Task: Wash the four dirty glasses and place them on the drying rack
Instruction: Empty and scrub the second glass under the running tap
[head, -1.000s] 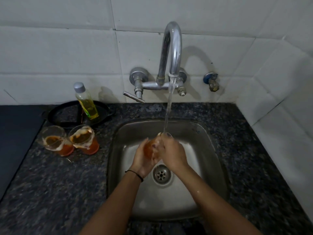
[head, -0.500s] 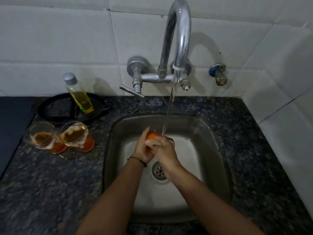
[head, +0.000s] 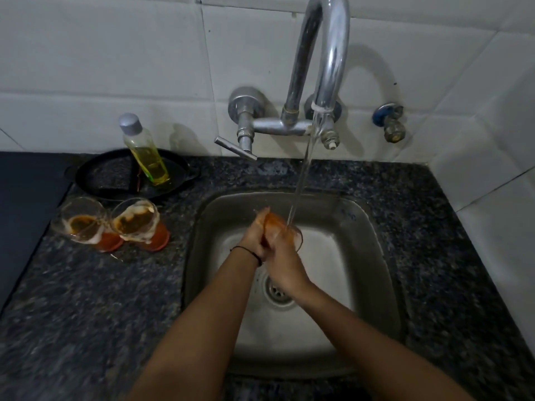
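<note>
- Both hands were over the steel sink (head: 373,256), near its centre, and they held one glass (head: 279,227) with an orange tint between them.
- The left hand (head: 254,240) was at 9 o'clock of this glass, with its fingers together and pressed on the side of the glass. A thin black band (head: 246,250) was on this wrist.
- The right hand (head: 282,261) was at 6 o'clock of the glass, and its fingers were wrapped around the lower part of it.
- The glass was tilted, with the rim toward 4 o'clock. Its exact shape was hard to tell, because the hands covered much of it.
- A stream of water (head: 304,175) fell from the curved tap (head: 330,59) and met the glass at its 1 o'clock side.
- The drain (head: 278,293) was at 6 o'clock of the hands, partly hidden by the right wrist.
- Two more dirty glasses (head: 110,224) stood on the dark granite counter (head: 86,314), at 9 o'clock of the sink. They touched each other, and both had brown residue and white foam inside.
- At 12 o'clock of these two glasses was a black pan (head: 110,175), and a bottle of yellow liquid (head: 144,151) with a grey cap stood in it, leaning a little.
- White tiles (head: 101,68) covered the wall behind the tap.
</note>
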